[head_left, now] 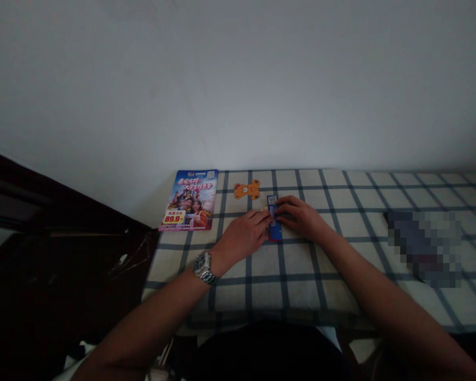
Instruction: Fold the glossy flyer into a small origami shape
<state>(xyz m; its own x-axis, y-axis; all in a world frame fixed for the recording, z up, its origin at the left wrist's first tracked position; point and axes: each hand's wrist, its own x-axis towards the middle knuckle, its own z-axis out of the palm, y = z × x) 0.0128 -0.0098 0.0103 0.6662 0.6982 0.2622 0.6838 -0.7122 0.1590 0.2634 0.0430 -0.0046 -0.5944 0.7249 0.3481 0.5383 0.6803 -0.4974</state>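
A blue flyer (pixel 276 230), folded into a narrow strip with a QR code at its far end, lies flat on the checked cloth in front of me. My left hand (pixel 243 235), with a metal watch on its wrist, presses its fingertips onto the strip's left side. From the other side, the curled fingers of my right hand (pixel 301 218) grip the right edge. Something small and yellowish shows just past my left fingers, mostly hidden. Beyond them lies an orange teddy bear cutout (pixel 246 190).
A colourful printed flyer (pixel 188 203), perhaps a stack, lies at the table's left end. At the right is a dark, pixelated flat object (pixel 418 248). The checked tablecloth (pixel 333 286) reaches the pale wall (pixel 262 95) behind. Dark furniture (pixel 55 206) stands left.
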